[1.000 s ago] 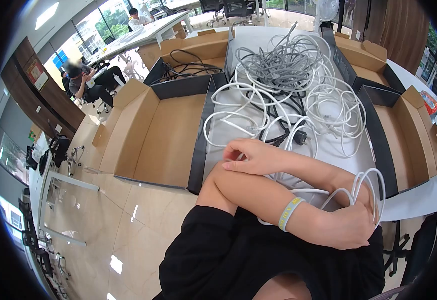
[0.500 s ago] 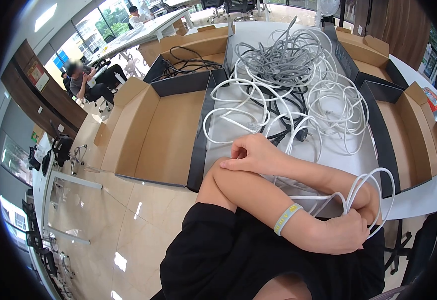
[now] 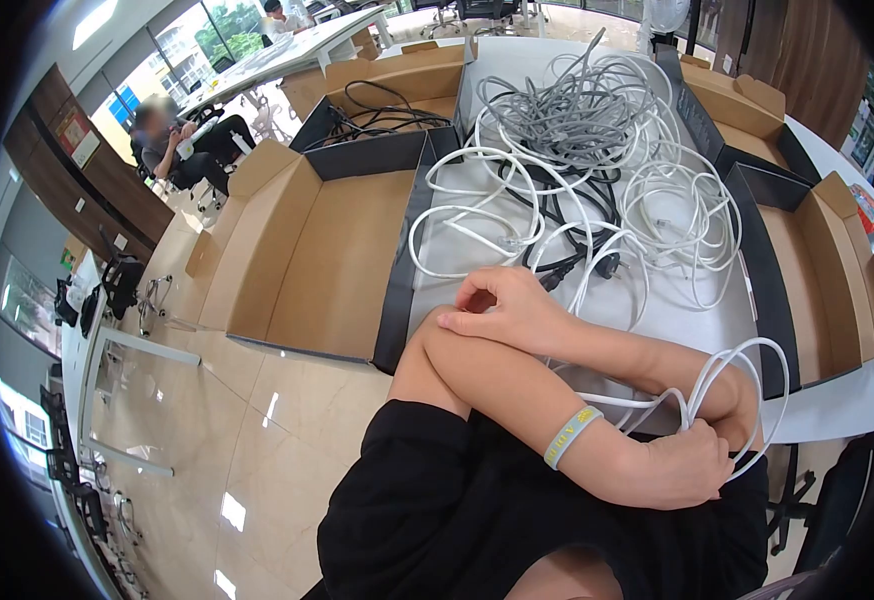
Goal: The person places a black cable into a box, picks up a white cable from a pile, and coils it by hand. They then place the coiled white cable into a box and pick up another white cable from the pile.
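Note:
My forearms cross in front of me. My left hand, at the lower right, is closed on a white cable; loops of it rise above the fist and strands run left beneath my right forearm. A grey and yellow wristband is on that arm. At my left elbow, near the table's front edge, rests my right hand, fingers curled and thumb on the skin, with a hollow between thumb and forefinger. Nothing shows in it. Just beyond lie white cables, a black cord with a plug and a grey cable tangle.
On the left stand an open cardboard box and another box with black cables. Two more open boxes, a near one and a far one, line the right side. A seated person is farther back.
The view has shifted very slightly. Both hands, the held cable and the things on the table stay about where they were.

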Demonstrator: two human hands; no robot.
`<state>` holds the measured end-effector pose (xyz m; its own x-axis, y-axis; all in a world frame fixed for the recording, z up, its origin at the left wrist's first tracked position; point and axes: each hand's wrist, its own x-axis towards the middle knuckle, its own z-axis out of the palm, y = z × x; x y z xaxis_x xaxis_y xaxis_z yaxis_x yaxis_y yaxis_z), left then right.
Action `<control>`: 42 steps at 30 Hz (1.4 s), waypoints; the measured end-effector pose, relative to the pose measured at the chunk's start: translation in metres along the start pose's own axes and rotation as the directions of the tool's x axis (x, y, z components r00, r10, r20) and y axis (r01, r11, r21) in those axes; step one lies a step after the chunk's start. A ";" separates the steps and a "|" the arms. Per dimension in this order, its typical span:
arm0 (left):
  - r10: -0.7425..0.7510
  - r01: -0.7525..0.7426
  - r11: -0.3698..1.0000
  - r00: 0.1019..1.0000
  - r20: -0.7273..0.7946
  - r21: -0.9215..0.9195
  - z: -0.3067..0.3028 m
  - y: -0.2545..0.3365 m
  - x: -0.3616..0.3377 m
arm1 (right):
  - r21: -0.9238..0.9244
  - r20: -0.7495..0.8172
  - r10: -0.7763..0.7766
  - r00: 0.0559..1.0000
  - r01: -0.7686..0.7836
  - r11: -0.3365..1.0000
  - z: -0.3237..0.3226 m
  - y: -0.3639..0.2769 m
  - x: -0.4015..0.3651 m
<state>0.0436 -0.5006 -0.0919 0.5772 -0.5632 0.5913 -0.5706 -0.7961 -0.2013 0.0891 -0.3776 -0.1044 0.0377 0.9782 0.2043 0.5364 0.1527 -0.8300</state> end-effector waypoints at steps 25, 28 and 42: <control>-0.006 0.019 0.979 0.998 0.067 -0.202 -0.001 -0.013 -0.002 | 0.370 -0.009 0.016 1.000 -0.011 0.929 0.019 0.032 0.009; -0.015 0.031 0.978 0.997 0.078 -0.205 0.002 -0.014 -0.001 | 0.543 0.046 0.071 0.996 -0.085 0.836 0.015 0.031 0.007; -0.001 0.020 0.977 0.996 0.087 -0.213 -0.002 -0.014 -0.004 | 0.520 -0.129 -0.006 0.992 0.073 0.851 0.018 0.021 0.007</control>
<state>0.0484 -0.4870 -0.0900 0.6264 -0.5796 0.5212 -0.6706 -0.7416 -0.0186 0.0859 -0.3650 -0.1297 0.1429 0.9508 0.2747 0.0204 0.2747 -0.9613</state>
